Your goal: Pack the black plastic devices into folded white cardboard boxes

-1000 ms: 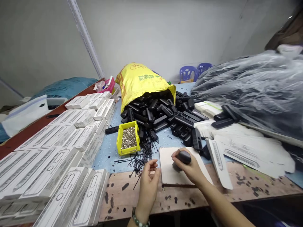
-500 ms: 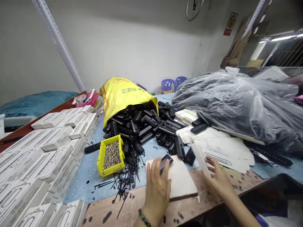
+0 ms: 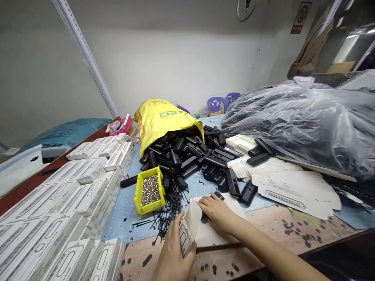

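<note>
My left hand grips a small white carton with printed outlines on its side, its upper flap standing up. Close beside it, my right hand is closed over a black plastic case, which is mostly covered by the fingers. That case lies on a white pad near the table's front edge. Just beyond are a heap of similar black cases, spilling from a yellow sack, and a stack of flat white cartons on the right.
Rows of packed white boxes cover the left side. A yellow bin of small metal parts stands beside a pile of thin black screws or pins. A large clear plastic bag fills the back right.
The white carton has passed from my right hand to my left. My right hand has moved left onto the black case that my left hand was holding. The view has shifted slightly.
</note>
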Demonstrator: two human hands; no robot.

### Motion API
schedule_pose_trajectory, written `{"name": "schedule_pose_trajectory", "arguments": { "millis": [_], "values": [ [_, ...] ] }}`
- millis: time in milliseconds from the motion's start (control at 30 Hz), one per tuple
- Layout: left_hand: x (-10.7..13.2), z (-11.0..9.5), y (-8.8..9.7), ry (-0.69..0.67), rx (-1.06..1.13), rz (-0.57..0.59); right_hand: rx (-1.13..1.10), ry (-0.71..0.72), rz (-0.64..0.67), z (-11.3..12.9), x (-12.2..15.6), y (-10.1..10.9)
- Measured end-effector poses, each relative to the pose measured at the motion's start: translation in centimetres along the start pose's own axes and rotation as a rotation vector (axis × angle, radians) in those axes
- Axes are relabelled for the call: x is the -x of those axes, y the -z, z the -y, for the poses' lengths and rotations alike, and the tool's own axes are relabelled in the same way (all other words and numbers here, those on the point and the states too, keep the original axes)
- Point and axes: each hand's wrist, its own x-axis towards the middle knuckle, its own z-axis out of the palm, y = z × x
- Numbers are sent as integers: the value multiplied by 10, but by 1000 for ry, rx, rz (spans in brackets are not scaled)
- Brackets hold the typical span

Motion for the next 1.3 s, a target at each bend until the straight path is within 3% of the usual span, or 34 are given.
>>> {"name": "schedule_pose_trajectory", "arguments": {
  "millis": [67, 100, 233, 267, 333, 400, 533, 633, 733, 833, 900, 1000, 1100, 1167, 1300],
  "values": [
    [1, 5, 4, 39, -25, 14, -13, -31, -64, 2, -5, 1],
    [1, 6, 4, 68, -62, -13, -91, -62, -163, 4, -4, 6],
    [-6, 6, 0, 119, -175, -111, -914, -70, -601, 28, 4, 22],
    [-8, 4, -1, 114, -159, -118, -1096, -46, -624, 36, 3, 20],
    [-10, 0, -1, 104, -89, -128, -1210, -17, -586, 51, -1, 13],
    [-10, -1, 4, 118, -21, -167, -1065, 4, -493, 63, -7, 5],
    [-4, 13, 31, 230, 31, -268, -610, 131, -115, 70, -21, 0],
    [2, 32, 49, 404, 33, -331, -261, 2, -74, 66, -35, -16],
    [6, 47, 54, 477, 56, -369, 62, -129, -3, 64, -48, -49],
    [10, 54, 50, 473, 75, -370, 143, -179, -3, 64, -56, -76],
    [12, 55, 48, 457, 79, -350, 172, -218, -21, 61, -59, -79],
    [13, 55, 48, 351, 49, -300, 179, -250, -58, 51, -58, -60],
    [12, 50, 48, 153, -35, -243, 145, -203, -76, 44, -48, -24],
    [8, 45, 47, 89, -73, -209, 49, -114, -135, 45, -38, 2],
    [0, 29, 40, 107, -49, -139, -65, 156, -256, 66, -25, 35]
  ]
}}
